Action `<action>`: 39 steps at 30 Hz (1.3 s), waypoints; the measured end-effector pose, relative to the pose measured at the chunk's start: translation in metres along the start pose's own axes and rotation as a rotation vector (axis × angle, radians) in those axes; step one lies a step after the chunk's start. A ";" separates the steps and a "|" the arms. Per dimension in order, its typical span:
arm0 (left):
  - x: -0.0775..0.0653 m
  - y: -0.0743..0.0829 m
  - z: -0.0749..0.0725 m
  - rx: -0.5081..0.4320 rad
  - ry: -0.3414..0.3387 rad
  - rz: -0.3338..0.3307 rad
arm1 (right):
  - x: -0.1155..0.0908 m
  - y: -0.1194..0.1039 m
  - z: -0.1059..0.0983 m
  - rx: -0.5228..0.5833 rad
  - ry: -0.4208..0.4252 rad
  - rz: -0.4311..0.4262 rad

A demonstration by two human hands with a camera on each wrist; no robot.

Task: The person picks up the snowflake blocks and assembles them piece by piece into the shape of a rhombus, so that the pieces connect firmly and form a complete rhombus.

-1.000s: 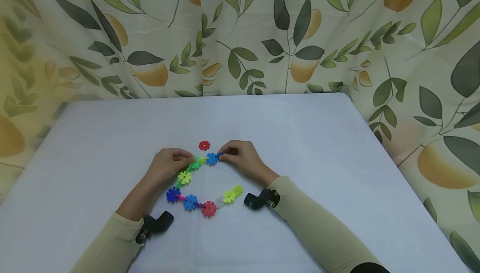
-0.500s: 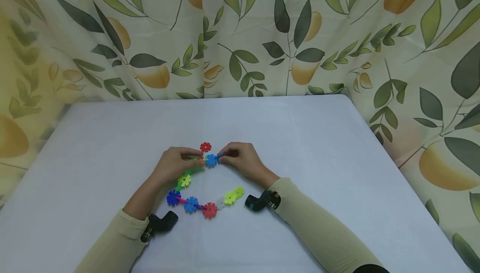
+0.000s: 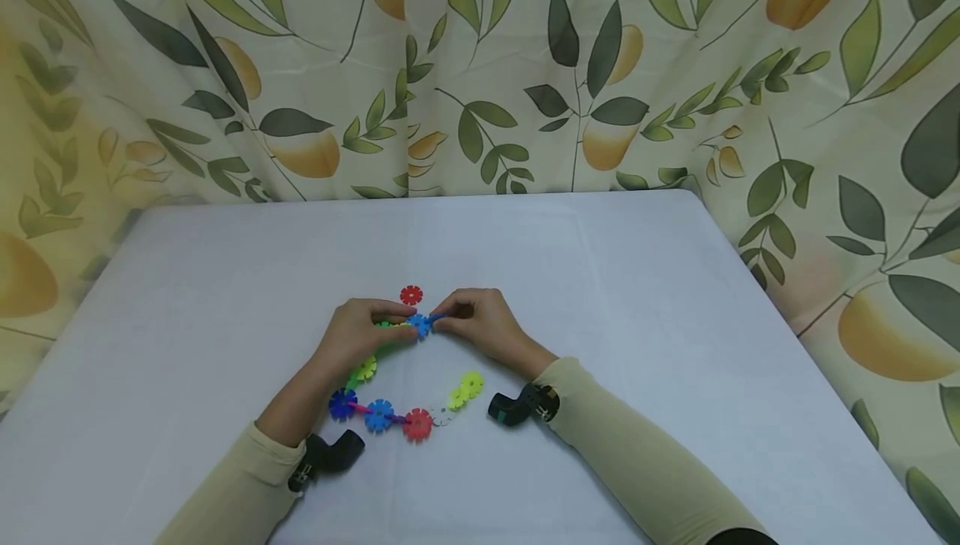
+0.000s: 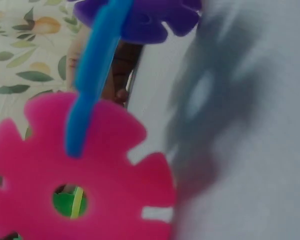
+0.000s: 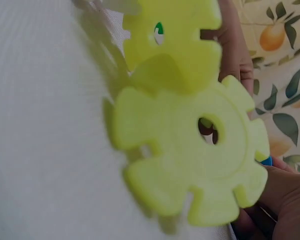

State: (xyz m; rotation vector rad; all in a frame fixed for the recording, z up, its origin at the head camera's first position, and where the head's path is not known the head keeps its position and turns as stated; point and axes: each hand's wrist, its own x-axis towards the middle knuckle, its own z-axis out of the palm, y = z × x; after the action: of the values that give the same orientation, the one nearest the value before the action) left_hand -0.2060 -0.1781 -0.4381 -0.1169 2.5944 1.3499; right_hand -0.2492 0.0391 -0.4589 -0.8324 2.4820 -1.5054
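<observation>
A chain of notched plastic snowflake discs curves across the table in the head view. My left hand (image 3: 360, 332) pinches the chain near its upper end, at a blue disc (image 3: 418, 326), and covers part of the green discs. Close to it on the right, my right hand (image 3: 480, 320) pinches a darker blue disc (image 3: 437, 319) that meets the blue one edge-on. How deep their slots join is too small to tell. Large in the left wrist view are a pink disc (image 4: 110, 130) and a purple disc (image 4: 142, 25). Yellow-green discs (image 5: 165, 150) fill the right wrist view.
A loose red disc (image 3: 411, 295) lies just beyond the hands. The chain's lower run, with a red disc (image 3: 417, 425), ends in yellow discs (image 3: 471, 384) near the right wrist camera (image 3: 513, 407). A patterned curtain (image 3: 495, 70) hangs behind the white table (image 3: 600, 262).
My left hand has slid right along the chain, from the green discs to the blue disc. My right hand has shifted slightly left and nearer, keeping its pinch. The chain has moved a little.
</observation>
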 end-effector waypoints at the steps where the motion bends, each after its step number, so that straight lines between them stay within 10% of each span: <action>1: 0.000 0.000 0.000 -0.006 -0.004 -0.007 | 0.000 0.000 0.000 0.000 0.001 0.000; 39: -0.001 0.005 0.002 -0.008 0.009 0.005 | 0.004 -0.004 0.003 -0.014 0.010 0.000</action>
State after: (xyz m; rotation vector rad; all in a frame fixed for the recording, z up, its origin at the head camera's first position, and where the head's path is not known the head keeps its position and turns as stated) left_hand -0.2051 -0.1739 -0.4350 -0.1179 2.5986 1.3654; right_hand -0.2495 0.0330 -0.4563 -0.8297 2.5025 -1.4969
